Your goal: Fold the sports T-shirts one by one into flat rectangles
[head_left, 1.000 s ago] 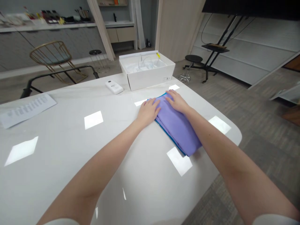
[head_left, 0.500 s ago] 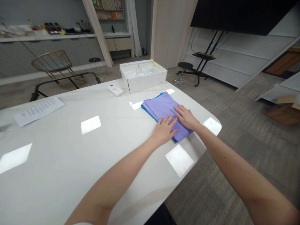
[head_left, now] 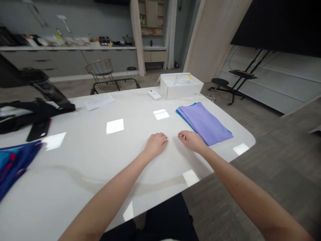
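Note:
A folded lavender cloth (head_left: 207,124) lies flat on the right part of the white table, with a blue cloth (head_left: 186,121) showing along its edges underneath. My right hand (head_left: 192,140) is just left of the near corner of this pile, fingers loosely bent and nothing in them. Over the bare tabletop further left, my left hand (head_left: 155,144) holds nothing, its fingers loosely curved downward. At the far left edge, a dark blue cloth pile (head_left: 18,164) with light blue and pink parts is cut off by the frame.
A white box (head_left: 182,90) with clear plastic inside stands at the table's far edge, beside a small white device (head_left: 154,95). A printed paper sheet (head_left: 99,101), a black phone (head_left: 38,130) and black gear (head_left: 32,110) lie to the left. A stool (head_left: 220,81) stands beyond.
Both hands have come off the lavender cloth and moved left, their fingers less spread. The view has turned left, bringing the dark blue cloth pile, phone and black gear into sight.

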A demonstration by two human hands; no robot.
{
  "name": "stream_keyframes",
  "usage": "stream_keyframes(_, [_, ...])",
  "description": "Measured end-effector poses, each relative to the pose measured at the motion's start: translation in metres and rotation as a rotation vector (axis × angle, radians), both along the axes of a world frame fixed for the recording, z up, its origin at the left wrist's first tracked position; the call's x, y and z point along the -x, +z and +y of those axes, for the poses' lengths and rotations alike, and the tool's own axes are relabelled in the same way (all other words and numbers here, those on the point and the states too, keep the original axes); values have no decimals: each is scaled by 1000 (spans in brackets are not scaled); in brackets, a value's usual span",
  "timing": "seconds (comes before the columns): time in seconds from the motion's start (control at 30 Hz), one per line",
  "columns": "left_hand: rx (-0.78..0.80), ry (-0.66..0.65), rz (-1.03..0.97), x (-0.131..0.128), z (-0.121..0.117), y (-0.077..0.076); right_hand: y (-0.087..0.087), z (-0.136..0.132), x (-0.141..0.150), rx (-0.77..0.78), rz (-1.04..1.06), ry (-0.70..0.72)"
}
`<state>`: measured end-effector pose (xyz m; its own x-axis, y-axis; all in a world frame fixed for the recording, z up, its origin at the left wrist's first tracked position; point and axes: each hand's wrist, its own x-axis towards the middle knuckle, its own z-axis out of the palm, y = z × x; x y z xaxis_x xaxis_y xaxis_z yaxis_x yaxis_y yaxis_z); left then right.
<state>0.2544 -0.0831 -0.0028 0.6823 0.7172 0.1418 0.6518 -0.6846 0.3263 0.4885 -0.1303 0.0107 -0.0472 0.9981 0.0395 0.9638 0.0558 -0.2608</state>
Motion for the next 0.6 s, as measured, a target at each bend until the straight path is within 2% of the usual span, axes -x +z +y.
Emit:
stream_keyframes(0.17, [-1,271,63,132,-6,6,-7,31,125,43,104,192])
stream_keyframes(0.43, [-44,632,135,328,-41,9,-14,71,348,84,243,568])
stream_keyframes(0.6, [-117,926,233,447,-56,23,-13,85,486,119,302,760])
